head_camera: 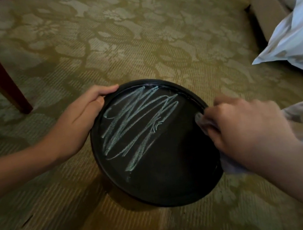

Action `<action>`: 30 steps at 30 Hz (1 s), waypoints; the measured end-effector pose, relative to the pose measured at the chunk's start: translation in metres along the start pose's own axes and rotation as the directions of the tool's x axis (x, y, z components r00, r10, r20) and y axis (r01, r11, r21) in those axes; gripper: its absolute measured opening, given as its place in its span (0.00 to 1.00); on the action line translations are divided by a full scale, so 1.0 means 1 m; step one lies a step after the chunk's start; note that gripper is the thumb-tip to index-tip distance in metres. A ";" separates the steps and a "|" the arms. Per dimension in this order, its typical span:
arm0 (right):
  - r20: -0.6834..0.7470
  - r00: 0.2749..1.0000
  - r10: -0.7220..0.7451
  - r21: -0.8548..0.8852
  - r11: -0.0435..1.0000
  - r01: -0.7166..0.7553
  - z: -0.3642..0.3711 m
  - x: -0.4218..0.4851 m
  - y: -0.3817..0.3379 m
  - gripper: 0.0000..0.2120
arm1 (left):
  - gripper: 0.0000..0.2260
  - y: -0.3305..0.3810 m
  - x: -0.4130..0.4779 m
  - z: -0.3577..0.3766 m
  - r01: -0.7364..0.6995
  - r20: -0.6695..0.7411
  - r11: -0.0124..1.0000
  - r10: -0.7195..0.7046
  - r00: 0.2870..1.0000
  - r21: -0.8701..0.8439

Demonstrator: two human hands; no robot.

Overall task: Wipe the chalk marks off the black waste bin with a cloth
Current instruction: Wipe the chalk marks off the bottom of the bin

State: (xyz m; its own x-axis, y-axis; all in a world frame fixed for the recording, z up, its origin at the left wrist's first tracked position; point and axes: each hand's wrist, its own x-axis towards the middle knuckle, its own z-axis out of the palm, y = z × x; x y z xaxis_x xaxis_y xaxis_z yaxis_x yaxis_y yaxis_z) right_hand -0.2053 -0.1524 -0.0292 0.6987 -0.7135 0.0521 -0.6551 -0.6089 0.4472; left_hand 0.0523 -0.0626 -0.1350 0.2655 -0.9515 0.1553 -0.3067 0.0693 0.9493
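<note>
The black waste bin (168,174) stands upside down on the carpet, its round base facing up. White chalk scribbles (138,125) cover the left and upper half of that base. My left hand (81,120) grips the bin's upper left rim, thumb over the edge. My right hand (247,129), blurred by motion, holds a pale grey cloth (233,165) bunched under its fingers against the bin's right edge. Parts of the cloth trail out to the right of the hand.
Patterned green and gold carpet (114,40) lies all around. A dark wooden furniture leg (0,80) stands at the left. White bedding (298,38) hangs at the right, with a beige bed base (267,7) behind it.
</note>
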 end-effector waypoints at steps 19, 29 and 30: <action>-0.090 0.996 -0.015 0.005 1.000 0.015 0.005 0.025 -0.007 0.05 | 0.17 -0.002 -0.003 0.001 0.006 0.014 1.000 -0.006 1.000 -0.019; -0.083 0.990 -0.115 -0.003 0.993 0.116 0.007 0.037 -0.001 0.06 | 0.18 0.001 -0.004 -0.001 0.007 0.015 1.000 -0.007 1.000 0.000; -0.054 0.993 -0.102 0.009 0.995 0.102 0.006 0.028 0.004 0.07 | 0.18 0.001 -0.003 0.000 0.004 0.015 1.000 -0.004 1.000 0.006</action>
State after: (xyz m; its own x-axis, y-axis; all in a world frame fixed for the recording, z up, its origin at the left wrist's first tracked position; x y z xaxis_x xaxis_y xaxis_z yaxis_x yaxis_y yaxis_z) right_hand -0.1899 -0.1769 -0.0317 0.7763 -0.6281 0.0543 -0.5826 -0.6818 0.4424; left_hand 0.0512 -0.0593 -0.1347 0.2534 -0.9560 0.1476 -0.3109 0.0640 0.9483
